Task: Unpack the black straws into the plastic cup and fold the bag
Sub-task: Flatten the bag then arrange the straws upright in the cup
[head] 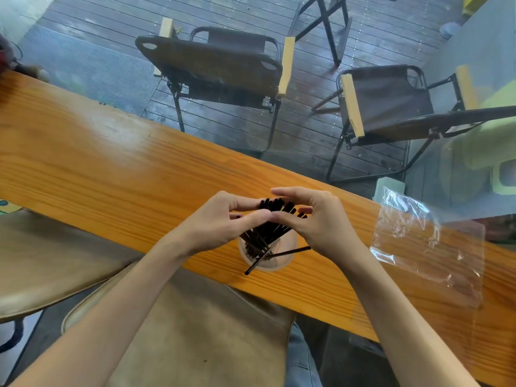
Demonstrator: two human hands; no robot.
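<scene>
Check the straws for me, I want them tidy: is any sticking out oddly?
Yes. Two black straws splay low over the plastic cup rim, apart from the bundle that both hands gather.

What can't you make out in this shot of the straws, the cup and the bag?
- Head view: lower part of the black straws, blurred through the plastic cup.
- Head view: how many straws, since the left hand and right hand cover the bundle.
- Head view: the clear bag, its edges too faint to trace and any fold unreadable.
- Head view: the object at the top left edge, blurred and cut off.
</scene>
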